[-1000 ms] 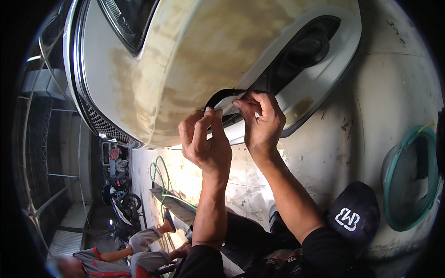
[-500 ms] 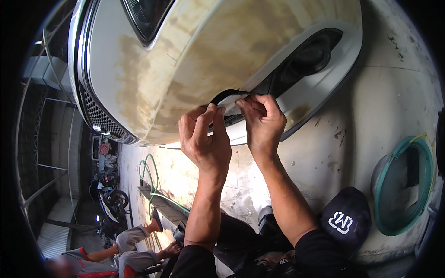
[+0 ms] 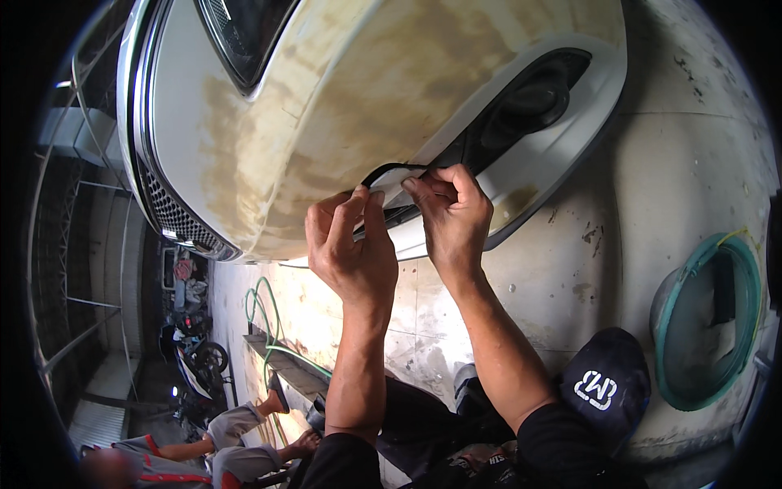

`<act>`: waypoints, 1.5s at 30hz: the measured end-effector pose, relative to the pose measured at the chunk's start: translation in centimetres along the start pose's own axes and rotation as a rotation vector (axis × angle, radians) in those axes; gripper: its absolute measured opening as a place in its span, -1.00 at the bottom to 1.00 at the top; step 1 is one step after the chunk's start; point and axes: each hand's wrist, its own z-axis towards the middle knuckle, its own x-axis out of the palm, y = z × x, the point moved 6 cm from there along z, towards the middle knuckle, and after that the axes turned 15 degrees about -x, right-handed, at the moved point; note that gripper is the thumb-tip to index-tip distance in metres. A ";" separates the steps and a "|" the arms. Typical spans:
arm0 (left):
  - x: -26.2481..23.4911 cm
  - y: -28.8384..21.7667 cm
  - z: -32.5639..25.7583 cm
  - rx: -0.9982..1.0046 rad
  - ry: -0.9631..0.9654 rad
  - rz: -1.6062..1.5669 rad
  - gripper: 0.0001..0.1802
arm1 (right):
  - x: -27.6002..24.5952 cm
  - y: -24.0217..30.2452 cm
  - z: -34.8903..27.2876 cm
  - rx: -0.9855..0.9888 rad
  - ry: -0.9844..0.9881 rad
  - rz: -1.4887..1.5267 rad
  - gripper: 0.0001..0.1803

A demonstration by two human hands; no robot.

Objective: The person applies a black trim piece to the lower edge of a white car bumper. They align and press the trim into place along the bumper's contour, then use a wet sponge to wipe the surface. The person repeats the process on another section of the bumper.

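Both my hands meet in front of the car bumper [image 3: 383, 90], which is white with brown, blotchy patches. Between them a thin bent sheet [image 3: 394, 179], black on one side and pale on the other, looks like sandpaper. My left hand [image 3: 352, 253] is closed, pinching the sheet's left end between thumb and fingers. Its right end is pinched by my right hand [image 3: 458, 224], whose other fingers are curled. Behind the hands runs the bumper's dark lower opening, partly hidden, beside a black fog lamp recess [image 3: 529, 102].
On the concrete floor at right stands a green-rimmed tub [image 3: 664, 326] holding cloudy water. A dark cap [image 3: 607, 379] shows at lower right. A green hose [image 3: 281, 350] lies at left. Another person's legs [image 3: 236, 432] and a motorcycle [image 3: 199, 363] are at far left.
My hands and the sheet sit slightly lower and further left in the picture; the car has shifted left with them. Both pinches on the sheet stay the same.
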 end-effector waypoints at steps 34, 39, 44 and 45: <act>0.3 0.8 -0.8 -0.021 -0.011 0.033 -0.84 | -0.3 -0.3 1.5 0.083 0.081 -0.040 -0.74; 0.2 0.9 -0.7 0.009 -0.027 0.040 -0.84 | -0.2 -0.7 1.2 0.050 0.036 -0.040 -0.73; -0.1 -0.1 -0.8 0.028 -0.043 0.073 -0.80 | -0.7 -0.4 1.0 0.098 -0.014 0.008 -0.75; -0.2 -0.3 -1.0 0.032 -0.045 0.067 -0.80 | -0.8 -0.3 1.1 0.103 -0.026 0.018 -0.76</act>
